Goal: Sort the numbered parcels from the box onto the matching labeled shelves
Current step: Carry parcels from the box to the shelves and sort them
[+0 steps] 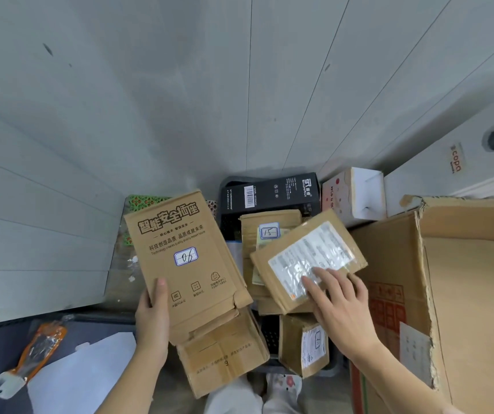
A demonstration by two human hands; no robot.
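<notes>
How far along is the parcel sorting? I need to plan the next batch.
No shelves show, so nothing looks finished. In hand: the left hand grips the flat brown cardboard parcel labelled 06; the right hand rests on a brown parcel with a shiny shipping label. Left: the brown parcel labelled 15 and others underneath.

Single view only, head-worn wide-angle camera, looking steeply down and forward over person's own arms. Both forearms enter from bottom edge. Left hand sits left of centre, right hand right of centre, both close to lens. Crate of parcels lies directly under hands, mid-frame. Wall panels beyond hands fill upper half, lines bowed by lens. Big carton crowds edge right of right hand.
</notes>
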